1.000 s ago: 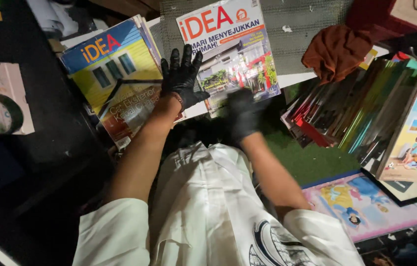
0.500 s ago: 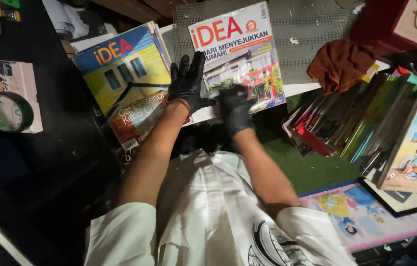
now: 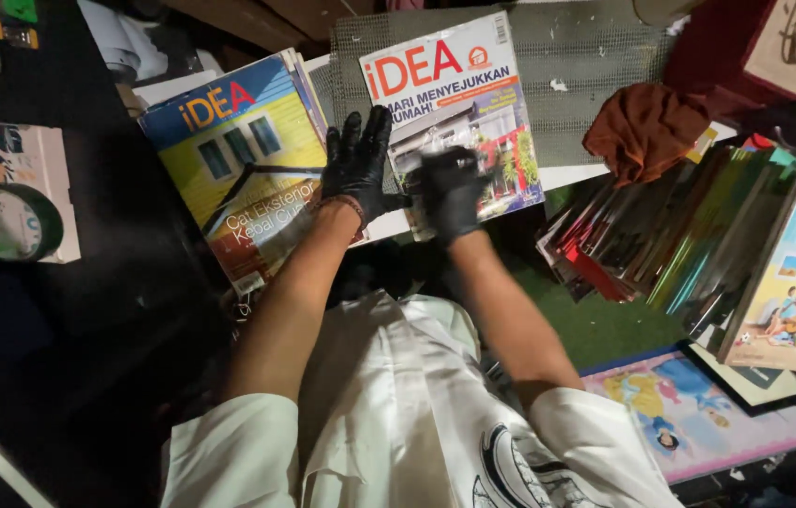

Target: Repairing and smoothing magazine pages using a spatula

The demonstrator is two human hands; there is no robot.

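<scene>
Both hands in black gloves: left hand (image 3: 358, 167) spread flat with fingers wide, pressing on the gap between the yellow-house magazine (image 3: 238, 165) and the white-topped magazine (image 3: 459, 103), gripping nothing; right hand (image 3: 450, 193) curled over the near edge of the white-topped magazine, apparently pinching it, though hard to tell through blur. Lying straight ahead of the hands on a grey mat (image 3: 586, 66), long axis running away and tilted a little leftward, right hand nearer. Off to the right, a rust-brown cloth (image 3: 647, 127) and a slumped row of magazines (image 3: 690, 235).

small printed white box (image 3: 36, 183) at left, beside tape roll (image 3: 12, 224)
</scene>
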